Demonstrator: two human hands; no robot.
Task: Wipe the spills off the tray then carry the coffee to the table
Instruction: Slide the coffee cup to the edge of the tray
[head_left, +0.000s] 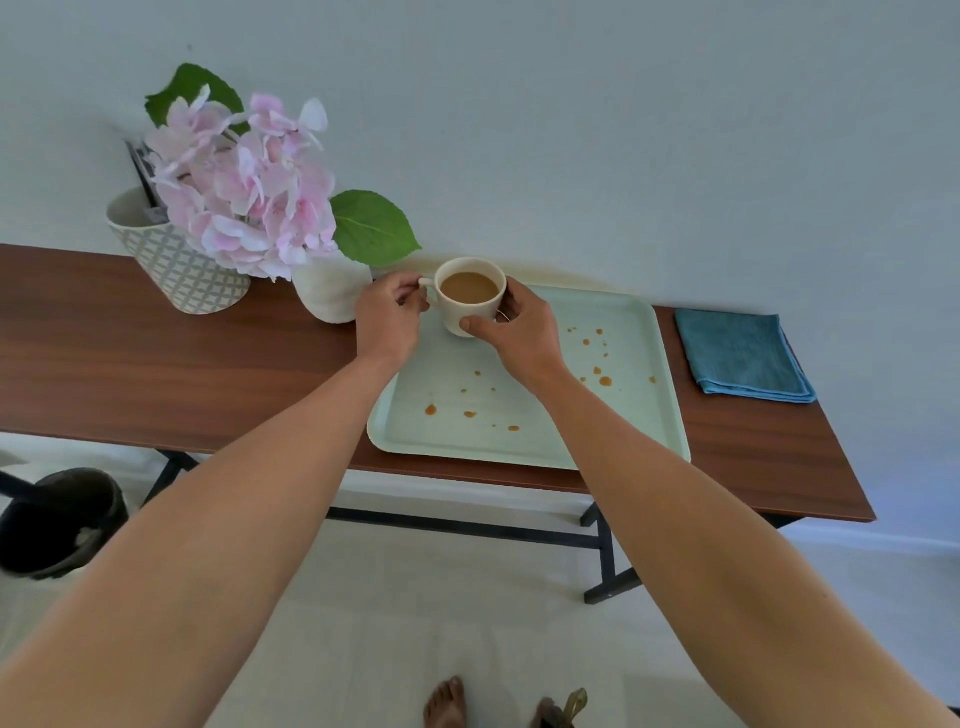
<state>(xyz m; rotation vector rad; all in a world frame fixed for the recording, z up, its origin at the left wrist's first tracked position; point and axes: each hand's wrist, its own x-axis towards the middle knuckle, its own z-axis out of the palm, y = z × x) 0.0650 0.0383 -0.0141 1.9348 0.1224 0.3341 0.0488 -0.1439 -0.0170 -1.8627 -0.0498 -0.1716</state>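
Both my hands on the cream ceramic coffee cup (471, 296)
My left hand (388, 318) fingers pinch its handle, right hand (519, 332) fingers wrap its side, at the spill-spotted pale green tray's (524, 441) far left corner on the wooden bench (156, 364)

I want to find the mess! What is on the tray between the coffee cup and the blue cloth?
In the head view, brown coffee drops dot the pale green tray between the coffee cup and the folded blue cloth, then bare wooden tabletop.

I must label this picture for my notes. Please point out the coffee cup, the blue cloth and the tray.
coffee cup (470, 312): head view, on its cream outer wall below the rim.
blue cloth (740, 353): head view, on the middle of the folded top.
tray (530, 447): head view, on its near rim.
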